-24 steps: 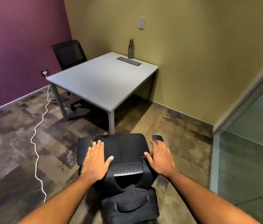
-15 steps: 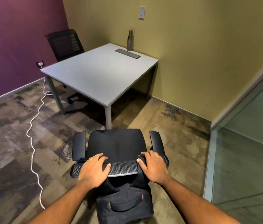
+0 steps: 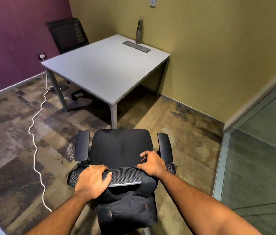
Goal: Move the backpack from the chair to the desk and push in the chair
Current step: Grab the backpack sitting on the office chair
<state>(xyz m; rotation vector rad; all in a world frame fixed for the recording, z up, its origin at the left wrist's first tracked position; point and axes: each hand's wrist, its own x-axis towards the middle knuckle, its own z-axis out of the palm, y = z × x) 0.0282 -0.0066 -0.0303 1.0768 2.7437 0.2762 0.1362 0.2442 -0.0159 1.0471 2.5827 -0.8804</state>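
A black office chair (image 3: 122,146) stands in front of me, its seat facing the grey desk (image 3: 106,70) and about a step short of its near corner. A black backpack (image 3: 127,211) hangs behind the mesh backrest (image 3: 125,175), with its straps looped over the top edge. My left hand (image 3: 93,179) lies on the left end of the backrest, fingers curled over the front edge where the left strap crosses; the strap itself is hidden under it. My right hand (image 3: 152,161) is closed on the right strap, with a small red tag showing by the fingers.
A metal bottle (image 3: 139,32) and a cable slot (image 3: 136,46) sit at the desk's far edge. A second black chair (image 3: 67,34) stands behind the desk by the purple wall. A white cable (image 3: 35,150) snakes across the floor on the left. A glass partition (image 3: 260,167) is on the right.
Both hands drew back from the chair seat to the top of the backrest and closed there. The right hand's fingers curled onto the strap.
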